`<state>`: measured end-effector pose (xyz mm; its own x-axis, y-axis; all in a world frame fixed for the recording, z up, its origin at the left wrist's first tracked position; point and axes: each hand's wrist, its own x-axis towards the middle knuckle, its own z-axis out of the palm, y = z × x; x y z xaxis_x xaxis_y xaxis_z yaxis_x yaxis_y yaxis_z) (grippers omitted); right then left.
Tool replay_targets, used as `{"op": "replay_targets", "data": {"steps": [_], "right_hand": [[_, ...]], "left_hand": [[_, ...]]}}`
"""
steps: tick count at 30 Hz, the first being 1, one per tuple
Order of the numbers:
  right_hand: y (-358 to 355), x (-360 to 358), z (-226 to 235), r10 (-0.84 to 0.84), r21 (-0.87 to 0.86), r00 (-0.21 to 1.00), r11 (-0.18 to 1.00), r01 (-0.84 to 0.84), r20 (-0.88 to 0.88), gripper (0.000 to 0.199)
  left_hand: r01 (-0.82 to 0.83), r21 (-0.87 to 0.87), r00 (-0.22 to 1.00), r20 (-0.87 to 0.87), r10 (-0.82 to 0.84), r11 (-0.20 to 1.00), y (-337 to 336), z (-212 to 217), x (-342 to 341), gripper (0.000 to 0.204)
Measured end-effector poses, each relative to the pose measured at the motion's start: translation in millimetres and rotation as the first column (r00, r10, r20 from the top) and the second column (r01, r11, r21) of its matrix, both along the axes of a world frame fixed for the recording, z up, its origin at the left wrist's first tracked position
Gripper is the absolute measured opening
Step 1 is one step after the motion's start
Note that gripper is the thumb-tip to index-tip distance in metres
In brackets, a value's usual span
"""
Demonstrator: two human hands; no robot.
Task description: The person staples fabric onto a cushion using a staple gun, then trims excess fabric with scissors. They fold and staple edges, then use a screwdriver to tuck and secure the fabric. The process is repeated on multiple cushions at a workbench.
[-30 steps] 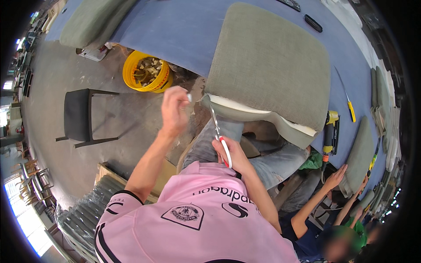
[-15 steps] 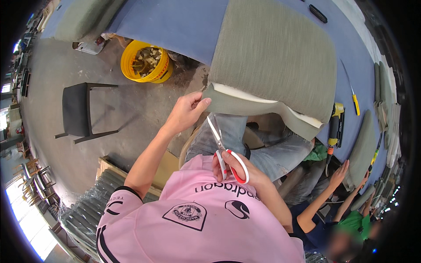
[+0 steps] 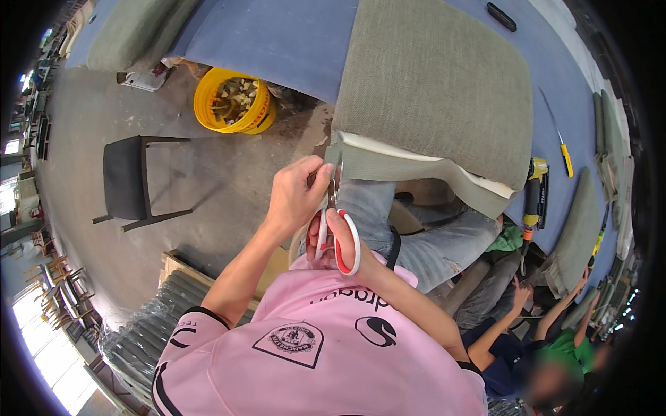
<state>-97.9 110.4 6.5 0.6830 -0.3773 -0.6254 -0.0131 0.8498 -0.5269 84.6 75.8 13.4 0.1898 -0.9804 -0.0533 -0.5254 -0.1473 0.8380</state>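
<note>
A grey-green upholstered cushion (image 3: 437,83) lies on the blue table, its loose fabric flap (image 3: 409,166) hanging over the near edge with white padding (image 3: 395,150) showing along the fold. My left hand (image 3: 297,191) is closed on the flap's left corner, pinching it between thumb and fingers. My right hand (image 3: 329,239) grips scissors (image 3: 349,243) with white and red handles. Their blades point up at the flap's left edge, right beside my left fingertips. Whether the blades are cutting the fabric cannot be made out.
Below the table's left edge stands a yellow bucket (image 3: 267,111) of scraps, near a black chair (image 3: 125,177). On the table's right lie a yellow-handled screwdriver-like tool (image 3: 567,159), a yellow-black power tool (image 3: 533,197) and a dark object (image 3: 502,16). Co-workers' arms (image 3: 513,312) reach in at lower right.
My right hand has brought the scissors up and left, from below the flap to its left corner. My left hand keeps its pinch and has shifted slightly down.
</note>
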Motion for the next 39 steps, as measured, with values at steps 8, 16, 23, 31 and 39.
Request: {"op": "replay_targets", "data": {"steps": [8, 16, 23, 31, 39], "right_hand": [[14, 3, -15, -0.052, -0.286, 0.989, 0.954, 0.090, 0.138, 0.045], [-13, 6, -6, -0.195, 0.243, 0.850, 0.967, 0.082, 0.489, 0.035], [-12, 1, -18, -0.082, 0.107, 0.856, 0.994, 0.031, 0.511, 0.037], [-23, 9, -29, -0.132, 0.172, 0.745, 0.985, 0.024, 0.654, 0.033], [-28, -6, -41, -0.188, 0.297, 0.685, 0.954, -0.044, 0.704, 0.032]], "left_hand": [[0.052, -0.074, 0.996, 0.083, -0.046, 0.996, 1, 0, 3, 0.026], [0.164, -0.107, 0.945, 0.301, -0.125, 0.981, -4, 16, 6, 0.024], [0.171, -0.091, 0.936, 0.325, -0.133, 0.981, -2, 21, 7, 0.021], [0.161, -0.089, 0.935, 0.331, -0.123, 0.983, -3, 24, 5, 0.019], [0.182, -0.089, 0.913, 0.386, -0.134, 0.979, -7, 23, 7, 0.018]]}}
